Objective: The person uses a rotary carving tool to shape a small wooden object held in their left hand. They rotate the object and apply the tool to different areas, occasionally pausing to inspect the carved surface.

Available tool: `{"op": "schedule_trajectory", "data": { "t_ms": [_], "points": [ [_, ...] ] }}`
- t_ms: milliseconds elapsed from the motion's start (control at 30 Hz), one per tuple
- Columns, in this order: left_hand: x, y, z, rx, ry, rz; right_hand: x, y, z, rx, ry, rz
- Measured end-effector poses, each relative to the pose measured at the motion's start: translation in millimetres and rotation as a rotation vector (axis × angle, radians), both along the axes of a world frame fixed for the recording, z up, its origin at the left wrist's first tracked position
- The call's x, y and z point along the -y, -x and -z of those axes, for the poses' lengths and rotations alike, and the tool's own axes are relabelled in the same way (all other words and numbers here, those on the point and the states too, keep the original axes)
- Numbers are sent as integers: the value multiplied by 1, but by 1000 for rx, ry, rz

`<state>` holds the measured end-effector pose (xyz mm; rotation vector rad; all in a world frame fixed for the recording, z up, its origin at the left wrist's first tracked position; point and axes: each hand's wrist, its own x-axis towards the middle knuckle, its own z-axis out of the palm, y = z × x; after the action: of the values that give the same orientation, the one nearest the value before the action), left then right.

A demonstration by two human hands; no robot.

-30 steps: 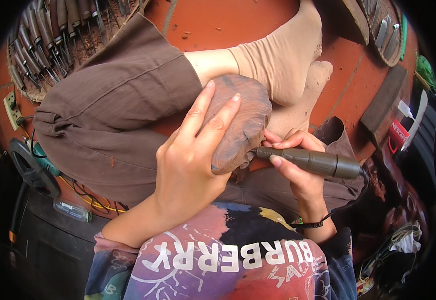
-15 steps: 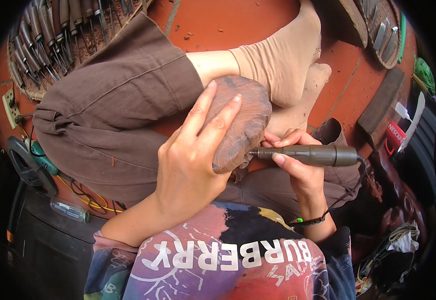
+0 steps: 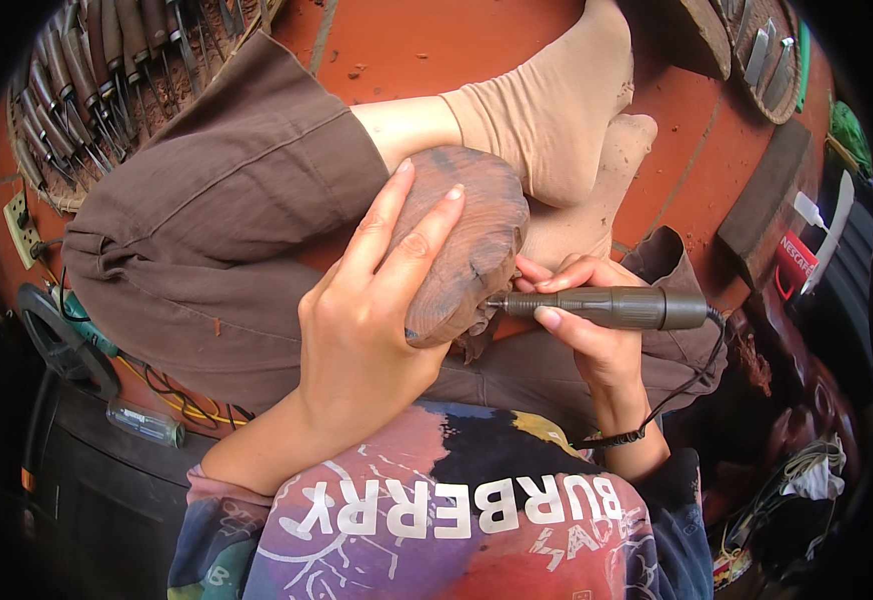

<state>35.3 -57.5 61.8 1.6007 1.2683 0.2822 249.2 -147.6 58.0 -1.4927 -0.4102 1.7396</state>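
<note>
A brown carved wood block (image 3: 472,225) with a smooth, flat upper face and a rough, cut edge is held over my lap. My left hand (image 3: 362,290) grips it from the left, two fingers stretched over its face and the thumb out of sight. In my right hand (image 3: 582,300) is a dark rotary carving tool (image 3: 627,308), held like a pen, its cord running down past my wrist. The tool's thin tip meets the block's lower right edge; the exact contact is hard to make out. The block's underside is hidden.
Carving chisels (image 3: 82,75) fill a round basket at the upper left. Another basket (image 3: 779,60) with blades stands at the upper right, near a dark wood plank (image 3: 765,210). A power strip (image 3: 22,230), an angle grinder (image 3: 82,318) and a clear bottle (image 3: 145,424) lie left.
Both hands, the wood block and the rotary tool have shifted slightly left in the view. The tool's tip stays at the block's edge, and both grips look the same.
</note>
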Motion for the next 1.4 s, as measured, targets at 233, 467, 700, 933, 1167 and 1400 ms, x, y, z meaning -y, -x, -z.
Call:
{"op": "schedule_trajectory", "data": {
  "t_ms": [233,467,700,933,1167,1400],
  "points": [
    [1,-1,-1,-10,-3,11,4,6,1,78,-16,-14],
    [1,1,4,-21,-88,56,7,9,7,33,-30,43],
    [1,2,1,4,-10,9,6,8,5,-7,4,62],
    [2,5,9,9,-114,28,2,8,4,9,36,26],
    [0,5,8,7,-109,30,4,7,8,-11,-7,38],
    [1,3,6,2,-47,1,4,7,10,-28,-58,33]
  ]
}}
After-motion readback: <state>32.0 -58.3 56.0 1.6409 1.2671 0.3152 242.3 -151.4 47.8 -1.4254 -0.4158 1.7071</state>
